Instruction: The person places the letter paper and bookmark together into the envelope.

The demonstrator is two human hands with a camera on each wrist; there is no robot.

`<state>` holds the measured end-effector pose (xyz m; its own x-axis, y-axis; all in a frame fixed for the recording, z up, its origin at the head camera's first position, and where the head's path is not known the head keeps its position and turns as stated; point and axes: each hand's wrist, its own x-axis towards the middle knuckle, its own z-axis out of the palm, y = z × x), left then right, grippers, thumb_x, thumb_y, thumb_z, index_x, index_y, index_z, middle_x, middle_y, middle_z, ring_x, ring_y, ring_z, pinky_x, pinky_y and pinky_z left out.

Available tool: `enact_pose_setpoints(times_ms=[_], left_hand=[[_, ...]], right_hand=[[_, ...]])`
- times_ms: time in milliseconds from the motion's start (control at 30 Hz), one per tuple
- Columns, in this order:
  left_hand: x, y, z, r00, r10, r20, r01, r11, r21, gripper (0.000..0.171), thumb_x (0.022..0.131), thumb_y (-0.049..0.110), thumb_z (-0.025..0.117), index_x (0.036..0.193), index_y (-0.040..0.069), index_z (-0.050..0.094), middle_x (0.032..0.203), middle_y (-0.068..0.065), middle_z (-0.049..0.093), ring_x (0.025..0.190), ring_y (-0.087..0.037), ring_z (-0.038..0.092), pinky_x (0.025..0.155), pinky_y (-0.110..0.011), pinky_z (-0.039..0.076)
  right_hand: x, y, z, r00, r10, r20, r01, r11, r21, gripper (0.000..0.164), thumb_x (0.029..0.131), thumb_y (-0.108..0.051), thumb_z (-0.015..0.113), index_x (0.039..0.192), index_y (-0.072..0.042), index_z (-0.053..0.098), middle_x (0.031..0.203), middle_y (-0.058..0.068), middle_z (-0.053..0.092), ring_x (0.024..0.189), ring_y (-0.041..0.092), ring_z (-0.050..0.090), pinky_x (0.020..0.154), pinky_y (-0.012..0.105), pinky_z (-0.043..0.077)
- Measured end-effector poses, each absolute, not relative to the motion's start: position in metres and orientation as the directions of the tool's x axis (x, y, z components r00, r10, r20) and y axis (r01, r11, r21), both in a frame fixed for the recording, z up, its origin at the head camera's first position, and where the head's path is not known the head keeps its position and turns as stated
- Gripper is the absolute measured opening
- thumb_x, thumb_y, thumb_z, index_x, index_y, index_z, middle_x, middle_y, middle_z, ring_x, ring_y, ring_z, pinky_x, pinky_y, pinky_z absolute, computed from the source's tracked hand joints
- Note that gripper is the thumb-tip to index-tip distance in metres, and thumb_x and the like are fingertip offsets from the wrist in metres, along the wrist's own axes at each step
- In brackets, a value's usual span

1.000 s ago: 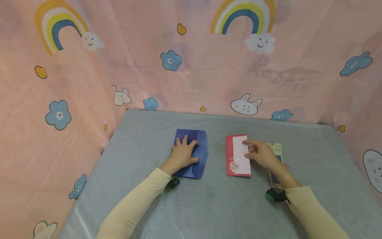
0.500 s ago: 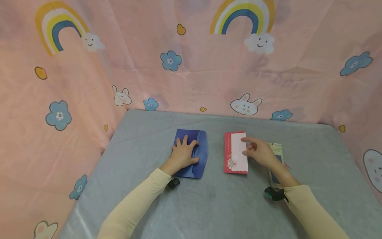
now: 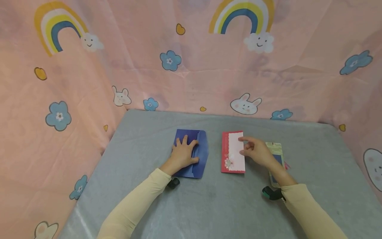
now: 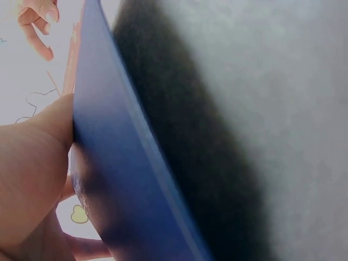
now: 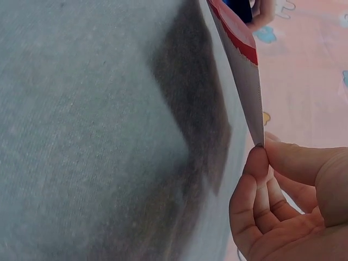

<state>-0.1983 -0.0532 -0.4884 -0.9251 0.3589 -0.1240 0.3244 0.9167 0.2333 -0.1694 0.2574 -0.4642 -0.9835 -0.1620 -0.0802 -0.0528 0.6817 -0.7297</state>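
A folded red card with a white panel and a flower motif stands near the middle of the counter, its long sides running away from the person. The right hand grasps it at its right edge, thumb and index finger pinching the paper and the remaining fingers curled beneath; in the right wrist view the card appears nearly edge-on, raised above the counter, which bears a dark shadow. To the left of the card, and apart from it, is a blue envelope, its flap unfolded toward the card. The left hand rests on the envelope with fingers spread and released, grasping nothing; the left wrist view shows a shadow along one of the envelope's edges. Right of the card, partly covered by the right hand and wrist, is a pale green item with a blue panel; a small pink object shows just beside it. Both arms wear cream sleeves, and a black device is seen at each wrist. Behind the grey counter hangs a pink cloth printed with rainbows, flowers and rabbits.
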Motion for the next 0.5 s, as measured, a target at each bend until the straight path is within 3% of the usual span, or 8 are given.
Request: enact_pose_setpoints(times_ms=[500], left_hand=[[-0.198,-0.054,-0.49,-0.924,0.37,-0.092,0.344,0.913,0.221,0.068,0.083,0.047,0.073,0.143,0.029,0.046,0.155,-0.027,0.034,0.136,-0.063,0.033,0.097,-0.073,0.04]], right_hand=[[-0.174,0.246,-0.465,-0.981,-0.18,-0.07,-0.071,0.674,-0.735,0.05,0.088,-0.01,0.072,0.135,-0.004,0.057,0.082,0.01,0.058,0.069,0.017,0.051,0.058,0.025,0.043]])
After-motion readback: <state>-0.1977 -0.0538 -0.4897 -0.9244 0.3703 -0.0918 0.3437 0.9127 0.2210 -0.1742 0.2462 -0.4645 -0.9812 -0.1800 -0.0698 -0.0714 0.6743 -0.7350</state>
